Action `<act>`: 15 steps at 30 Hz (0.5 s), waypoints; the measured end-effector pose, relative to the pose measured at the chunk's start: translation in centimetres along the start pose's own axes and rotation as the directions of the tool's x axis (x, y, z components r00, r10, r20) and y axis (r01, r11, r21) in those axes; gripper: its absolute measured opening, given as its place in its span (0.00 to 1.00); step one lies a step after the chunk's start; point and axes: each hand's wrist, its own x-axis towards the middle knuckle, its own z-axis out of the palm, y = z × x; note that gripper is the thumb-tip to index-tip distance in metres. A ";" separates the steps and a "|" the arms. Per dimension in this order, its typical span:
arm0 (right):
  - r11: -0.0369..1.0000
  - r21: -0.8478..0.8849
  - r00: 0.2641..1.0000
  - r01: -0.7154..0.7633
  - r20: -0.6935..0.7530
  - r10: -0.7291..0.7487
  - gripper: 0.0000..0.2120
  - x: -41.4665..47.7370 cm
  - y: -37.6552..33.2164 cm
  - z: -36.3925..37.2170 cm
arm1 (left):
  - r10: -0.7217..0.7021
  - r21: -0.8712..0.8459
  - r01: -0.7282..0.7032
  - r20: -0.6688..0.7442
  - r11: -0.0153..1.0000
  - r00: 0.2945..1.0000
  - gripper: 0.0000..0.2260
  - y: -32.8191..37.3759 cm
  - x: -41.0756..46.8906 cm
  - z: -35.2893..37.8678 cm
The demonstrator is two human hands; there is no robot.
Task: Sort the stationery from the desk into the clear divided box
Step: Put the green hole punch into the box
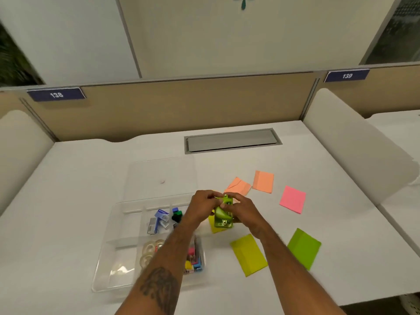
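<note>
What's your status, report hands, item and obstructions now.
Both hands, left hand and right hand, shut on green hole punch, held above desk right of clear divided box. Sticky notes still loose. Nothing blocking.

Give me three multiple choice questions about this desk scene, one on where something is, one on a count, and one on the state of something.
1. Where does the pink sticky pad lie?
A. inside the clear divided box
B. on the desk right of the box
C. on the grey cable flap

2. How many orange sticky pads lie on the desk?
A. one
B. two
C. four

3. What is the state of the green hole punch?
A. held in both hands
B. lying in the box
C. resting alone on the desk

Answers: 1 B, it rests on the bare desk, well right of the clear divided box. 2 B, two orange pads sit side by side. 3 A, the left hand and right hand both grip it.
</note>
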 end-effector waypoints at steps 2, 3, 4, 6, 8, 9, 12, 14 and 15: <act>1.000 0.009 1.000 0.010 0.013 -0.010 0.15 -0.4 -0.6 3.1 | 0.013 -0.009 -0.013 -0.039 1.000 0.999 0.07 -0.8 -1.5 -3.1; 1.000 -0.005 1.000 0.019 0.018 -0.019 0.14 -0.6 -0.9 4.8 | 0.017 -0.014 -0.018 -0.060 1.000 0.998 0.07 -1.2 -2.2 -4.7; 0.999 -0.014 0.999 0.032 0.029 -0.031 0.14 -0.9 -1.2 6.6 | 0.022 -0.010 -0.023 -0.081 1.000 0.996 0.07 -1.7 -3.0 -6.4; 0.999 0.001 0.997 0.053 0.061 -0.053 0.15 -1.2 -1.5 10.2 | 0.032 0.023 -0.029 -0.120 0.999 0.992 0.08 -2.9 -4.4 -9.7; 0.997 -0.011 0.994 0.073 0.079 -0.072 0.16 -1.6 -1.6 13.6 | 0.035 0.035 -0.030 -0.152 0.999 0.988 0.09 -4.2 -6.0 -12.9; 0.996 -0.038 0.993 0.086 0.085 -0.082 0.16 -1.7 -1.6 15.2 | 0.032 0.025 -0.028 -0.161 0.999 0.986 0.10 -4.9 -6.8 -14.4; 0.988 -0.102 0.990 0.114 0.095 -0.105 0.14 -2.0 -1.4 19.3 | -0.003 -0.038 -0.004 -0.180 0.999 0.984 0.13 -6.9 -9.3 -18.1; 0.983 -0.135 0.988 0.121 0.107 -0.107 0.10 -2.2 -1.1 21.7 | -0.032 -0.080 0.017 -0.199 0.997 0.980 0.15 -8.4 -10.7 -20.1; 0.981 -0.152 0.987 0.122 0.119 -0.104 0.09 -2.3 -0.9 22.7 | -0.035 -0.082 0.017 -0.219 0.996 0.975 0.16 -9.1 -11.4 -20.9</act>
